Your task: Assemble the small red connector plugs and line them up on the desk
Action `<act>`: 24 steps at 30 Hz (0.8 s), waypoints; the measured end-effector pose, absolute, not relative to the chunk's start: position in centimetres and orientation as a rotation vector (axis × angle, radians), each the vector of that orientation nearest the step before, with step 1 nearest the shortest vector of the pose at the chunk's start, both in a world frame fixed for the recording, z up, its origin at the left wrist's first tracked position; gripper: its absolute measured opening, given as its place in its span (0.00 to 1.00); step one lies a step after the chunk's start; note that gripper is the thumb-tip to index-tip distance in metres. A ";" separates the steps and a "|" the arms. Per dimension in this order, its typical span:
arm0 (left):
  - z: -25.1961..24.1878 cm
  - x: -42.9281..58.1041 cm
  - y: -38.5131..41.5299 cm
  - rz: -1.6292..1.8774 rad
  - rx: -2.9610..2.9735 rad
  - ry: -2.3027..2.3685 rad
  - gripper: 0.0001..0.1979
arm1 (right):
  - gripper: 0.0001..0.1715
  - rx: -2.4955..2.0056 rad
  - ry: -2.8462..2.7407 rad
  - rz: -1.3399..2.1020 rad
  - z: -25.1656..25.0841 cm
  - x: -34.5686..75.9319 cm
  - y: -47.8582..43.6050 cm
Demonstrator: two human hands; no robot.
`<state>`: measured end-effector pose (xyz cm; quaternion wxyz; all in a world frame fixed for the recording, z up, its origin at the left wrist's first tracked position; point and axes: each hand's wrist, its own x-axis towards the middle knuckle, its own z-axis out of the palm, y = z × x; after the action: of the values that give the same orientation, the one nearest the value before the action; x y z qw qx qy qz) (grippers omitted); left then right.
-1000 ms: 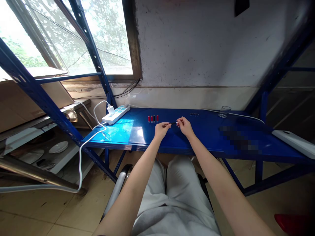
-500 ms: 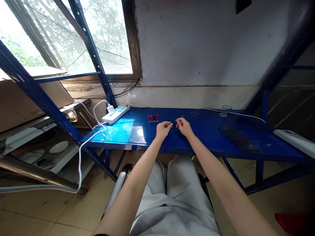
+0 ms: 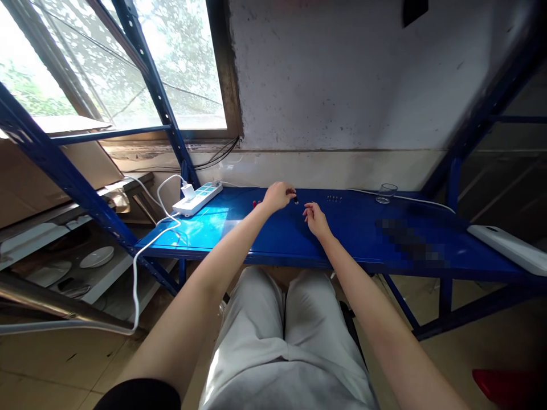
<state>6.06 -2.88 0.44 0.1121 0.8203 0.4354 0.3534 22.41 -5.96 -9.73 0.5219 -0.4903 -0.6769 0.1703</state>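
Note:
My left hand is over the back part of the blue table, its thumb and fingertips closed on a small black tube with a pale lower end. The tube points down, close to the tabletop; I cannot tell whether it touches. Just left of that hand, small red tubes stand on the table, and the rest of their row is hidden behind the hand and wrist. My right hand is a little lower and to the right, fingers bent and apart, with nothing visible in them. Several tiny metallic pieces form a row beyond it.
On the blue table, a white power strip with a plug and cable lies left. A clear glass stands at the back right, near a blurred dark object and a white device. Blue shelf posts flank both sides.
My hands were together at the front, holding a small dark piece between them. They have parted: the left moved back with the black tube, now covering most of the row of tubes.

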 end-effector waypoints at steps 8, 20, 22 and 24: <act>0.5 4.4 0.0 0.693 2.461 1.594 0.07 | 0.13 -1.217 -1.658 0.428 -10.0 22.6 -5.9; -1.3 3.5 -0.3 0.512 2.599 1.708 0.09 | 0.13 -1.232 -1.676 0.421 -10.1 22.6 -5.7; -1.6 3.5 -0.3 0.531 2.605 1.711 0.08 | 0.13 -1.226 -1.671 0.425 -10.2 22.6 -5.7; -1.8 3.5 -0.3 0.543 2.597 1.719 0.07 | 0.13 -1.223 -1.667 0.425 -10.2 22.6 -5.7</act>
<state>3.52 -0.32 -1.79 -0.0098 0.8215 0.5437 0.1716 22.56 -5.66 -10.20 0.4928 -0.5040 -0.6873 0.1753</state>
